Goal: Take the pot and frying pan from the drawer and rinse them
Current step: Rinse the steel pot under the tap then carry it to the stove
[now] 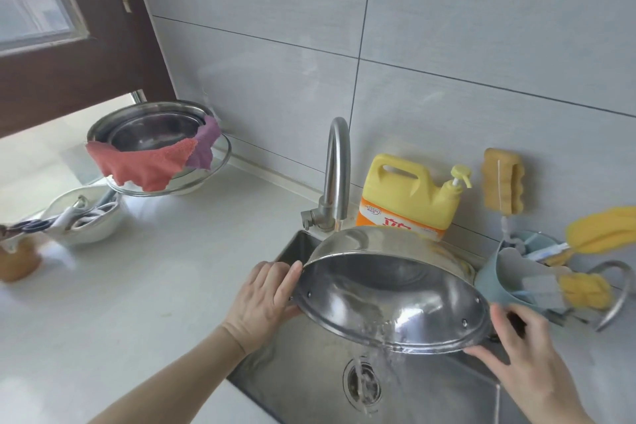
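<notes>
Steel sink [303, 385] below: pot [389, 296] tilted, pouring water, clamped between left hand [265, 299] and right hand [516, 348] grips closed on opposite rims.

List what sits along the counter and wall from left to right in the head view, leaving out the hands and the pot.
White bowl of utensils → stacked metal bowls draped with red and purple cloths → faucet → yellow detergent jug → sponge on the wall → blue holder with yellow brushes.
</notes>
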A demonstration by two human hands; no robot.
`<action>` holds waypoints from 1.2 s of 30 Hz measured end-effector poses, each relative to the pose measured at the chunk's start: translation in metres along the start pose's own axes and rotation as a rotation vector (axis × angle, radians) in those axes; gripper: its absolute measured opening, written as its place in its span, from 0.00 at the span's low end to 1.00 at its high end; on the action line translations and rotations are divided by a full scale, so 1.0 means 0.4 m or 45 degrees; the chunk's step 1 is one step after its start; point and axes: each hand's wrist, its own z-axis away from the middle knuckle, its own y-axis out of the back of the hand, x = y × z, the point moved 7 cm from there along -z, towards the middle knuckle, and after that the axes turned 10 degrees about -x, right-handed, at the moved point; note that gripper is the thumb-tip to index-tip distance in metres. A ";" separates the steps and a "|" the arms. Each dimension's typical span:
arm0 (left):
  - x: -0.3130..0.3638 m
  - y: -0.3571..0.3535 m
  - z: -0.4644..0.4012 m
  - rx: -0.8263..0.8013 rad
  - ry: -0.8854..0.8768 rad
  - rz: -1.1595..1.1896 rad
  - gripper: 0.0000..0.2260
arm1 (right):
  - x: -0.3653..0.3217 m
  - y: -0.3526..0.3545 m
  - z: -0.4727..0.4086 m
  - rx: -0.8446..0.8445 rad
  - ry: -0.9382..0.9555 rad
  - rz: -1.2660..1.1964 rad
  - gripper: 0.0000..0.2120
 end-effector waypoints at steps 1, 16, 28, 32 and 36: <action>0.004 0.003 -0.003 0.016 -0.006 -0.002 0.38 | 0.002 0.014 -0.001 0.071 0.002 -0.004 0.27; -0.016 -0.191 -0.021 -1.295 0.203 0.480 0.66 | 0.153 -0.155 0.016 -0.891 -0.399 -0.415 0.67; -0.133 -0.069 -0.099 -2.257 0.411 0.961 0.49 | 0.005 -0.391 0.027 -1.339 -0.388 -0.985 0.55; -0.159 0.034 -0.139 -2.215 0.483 0.883 0.52 | -0.079 -0.444 0.016 -1.165 -0.485 -1.140 0.55; -0.204 0.072 -0.146 -1.749 0.150 0.171 0.61 | -0.120 -0.426 0.003 -0.774 -0.531 -1.140 0.67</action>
